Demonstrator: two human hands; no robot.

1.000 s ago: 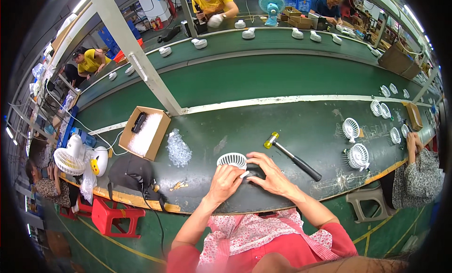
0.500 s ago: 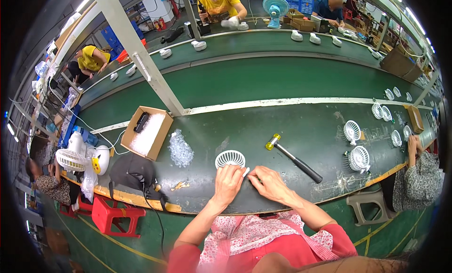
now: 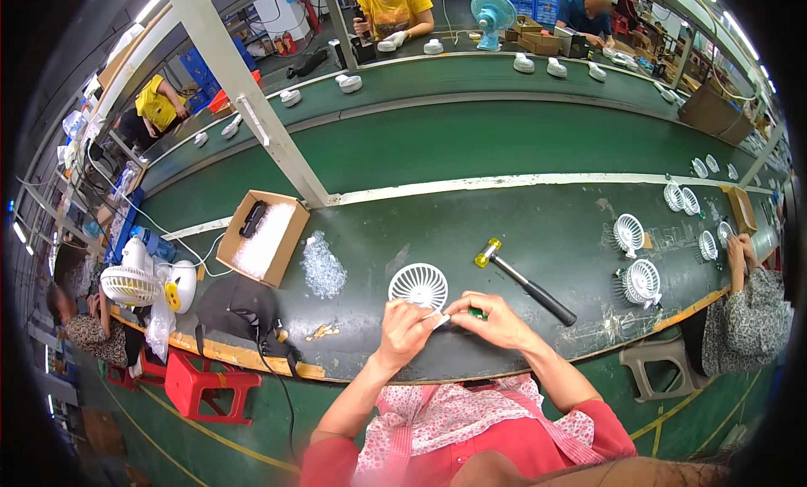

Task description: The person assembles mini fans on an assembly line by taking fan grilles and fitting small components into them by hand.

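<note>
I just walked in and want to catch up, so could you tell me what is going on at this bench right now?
A person at a green bench has both hands together at the near edge of a round white fan grille. The left hand and right hand pinch a small white piece between them. A mallet lies just right of the grille, untouched. A cardboard box and a heap of clear bags sit to the left. More fans stand further right.

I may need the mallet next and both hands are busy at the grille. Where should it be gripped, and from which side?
Grip the mallet on its black handle, near the lower right end. It lies flat on the green bench, head up-left toward the white fan grille, handle running down-right. That end lies just beyond the right hand, so coming down from above with that hand looks easiest.
</note>
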